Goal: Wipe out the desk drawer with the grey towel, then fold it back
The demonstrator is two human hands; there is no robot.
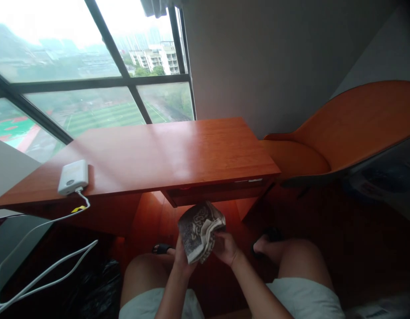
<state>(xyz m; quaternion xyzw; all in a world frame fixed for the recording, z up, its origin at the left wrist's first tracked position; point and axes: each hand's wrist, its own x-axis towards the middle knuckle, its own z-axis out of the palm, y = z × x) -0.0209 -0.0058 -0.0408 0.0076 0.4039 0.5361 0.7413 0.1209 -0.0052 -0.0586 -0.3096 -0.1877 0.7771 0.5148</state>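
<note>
A grey patterned cloth (200, 228) is bunched up between both of my hands, held in front of my knees below the desk edge. My left hand (180, 259) grips its lower left side with the fingers closed behind the fabric. My right hand (226, 247) pinches the right side of the cloth. The reddish wooden desk (178, 150) stands just ahead of the hands, with a shallow drawer (218, 192) under its front edge.
A white power bank (74, 176) lies on the desk's left end, its white cable (42, 270) trailing down to the floor. A black bag (98, 288) sits at lower left. An orange curved chair (357, 128) is at the right. A large window (92, 79) is behind.
</note>
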